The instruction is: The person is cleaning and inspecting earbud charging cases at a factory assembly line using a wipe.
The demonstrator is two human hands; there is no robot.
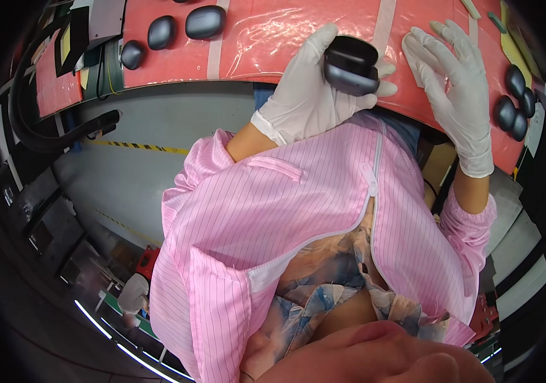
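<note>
My left hand (308,96), in a white glove, is closed around a dark grey, glossy earbud charging case (351,80). The case's lid (353,50) looks raised, and the fingers wrap it from behind and below. To its right, my right hand (448,80), also gloved in white, hovers just above the red mat (273,38). Its fingers are spread and loosely bent, and I see nothing held in them. Whether any fingertip touches the mat I cannot tell.
Several similar dark cases lie at the mat's far left, one of them this rounded case (205,22). More small dark rounded pieces (506,112) cluster at the right edge. A black flexible arm (94,124) reaches in from the left, beside the grey floor (152,115).
</note>
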